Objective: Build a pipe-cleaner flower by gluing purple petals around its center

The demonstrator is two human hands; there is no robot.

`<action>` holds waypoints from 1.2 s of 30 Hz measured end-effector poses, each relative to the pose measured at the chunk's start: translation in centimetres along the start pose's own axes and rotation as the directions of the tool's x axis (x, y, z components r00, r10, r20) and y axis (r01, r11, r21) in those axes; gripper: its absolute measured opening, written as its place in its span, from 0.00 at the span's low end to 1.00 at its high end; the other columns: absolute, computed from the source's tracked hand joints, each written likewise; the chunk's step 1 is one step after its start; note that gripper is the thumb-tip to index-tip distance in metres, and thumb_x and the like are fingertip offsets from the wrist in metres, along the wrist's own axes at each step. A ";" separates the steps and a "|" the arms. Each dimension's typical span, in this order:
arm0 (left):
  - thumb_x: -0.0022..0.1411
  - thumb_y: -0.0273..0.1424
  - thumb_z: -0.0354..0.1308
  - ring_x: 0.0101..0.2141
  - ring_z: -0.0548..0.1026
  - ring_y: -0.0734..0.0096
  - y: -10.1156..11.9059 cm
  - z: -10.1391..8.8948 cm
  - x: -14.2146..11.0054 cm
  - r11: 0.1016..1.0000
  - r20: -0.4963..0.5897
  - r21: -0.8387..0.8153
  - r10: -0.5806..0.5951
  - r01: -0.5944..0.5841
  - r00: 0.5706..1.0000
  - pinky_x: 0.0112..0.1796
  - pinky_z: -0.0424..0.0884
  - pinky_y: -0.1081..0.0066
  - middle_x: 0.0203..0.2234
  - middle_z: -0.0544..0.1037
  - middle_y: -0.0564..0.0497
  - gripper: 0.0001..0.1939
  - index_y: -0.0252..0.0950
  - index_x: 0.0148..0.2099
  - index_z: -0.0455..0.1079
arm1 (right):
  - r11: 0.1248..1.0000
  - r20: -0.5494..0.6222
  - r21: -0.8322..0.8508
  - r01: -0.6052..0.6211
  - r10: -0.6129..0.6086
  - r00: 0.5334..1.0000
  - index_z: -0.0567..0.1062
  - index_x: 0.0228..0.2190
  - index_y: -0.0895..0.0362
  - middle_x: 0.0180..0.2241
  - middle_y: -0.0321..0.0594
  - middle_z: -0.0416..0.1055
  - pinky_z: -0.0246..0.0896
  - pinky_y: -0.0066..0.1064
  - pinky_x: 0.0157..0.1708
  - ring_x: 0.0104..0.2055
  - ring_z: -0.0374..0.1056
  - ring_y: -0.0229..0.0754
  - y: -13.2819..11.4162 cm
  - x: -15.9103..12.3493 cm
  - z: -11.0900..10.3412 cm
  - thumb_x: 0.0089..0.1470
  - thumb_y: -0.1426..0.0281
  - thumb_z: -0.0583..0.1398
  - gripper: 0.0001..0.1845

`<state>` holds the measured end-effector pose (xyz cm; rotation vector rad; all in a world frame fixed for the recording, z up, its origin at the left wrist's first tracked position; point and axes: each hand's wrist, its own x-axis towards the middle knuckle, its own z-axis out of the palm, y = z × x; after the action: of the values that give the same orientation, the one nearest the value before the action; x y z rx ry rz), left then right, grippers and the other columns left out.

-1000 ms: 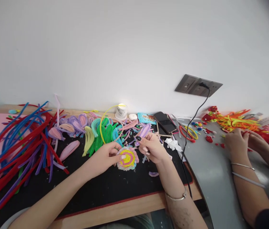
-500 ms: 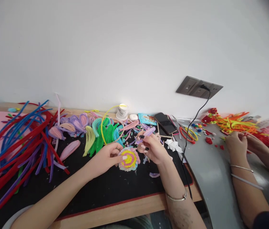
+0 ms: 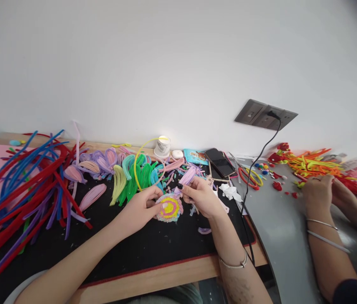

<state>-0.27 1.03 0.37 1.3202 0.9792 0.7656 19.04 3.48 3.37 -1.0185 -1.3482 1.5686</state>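
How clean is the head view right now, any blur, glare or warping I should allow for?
Head view: soft, even daylight with faint shadows; the left hand and right hand on the coiled disc are slightly soft, not smeared. The white cup at the wall is blown out. Wide-lens warping bends the table edge, and the top right corner is vignetted.

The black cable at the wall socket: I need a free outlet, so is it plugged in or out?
Plugged in. The black cable runs up from the desk to a plug seated in the grey wall socket.
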 end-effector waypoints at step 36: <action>0.56 0.38 0.58 0.31 0.75 0.70 1.3 0.3 -0.7 0.984 0.039 -0.091 -0.150 0.153 0.988 0.25 0.75 0.75 0.29 0.74 0.54 0.13 0.37 0.40 0.64 | 0.925 -0.013 -0.343 0.162 -0.177 0.984 0.72 0.31 0.58 0.28 0.36 0.69 0.58 0.28 0.31 0.29 0.62 0.37 1.6 0.5 0.7 0.50 0.68 0.60 0.06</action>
<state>-0.18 0.38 1.76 1.1592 0.9943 0.6642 18.07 3.54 1.78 -1.1005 -1.6681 1.2018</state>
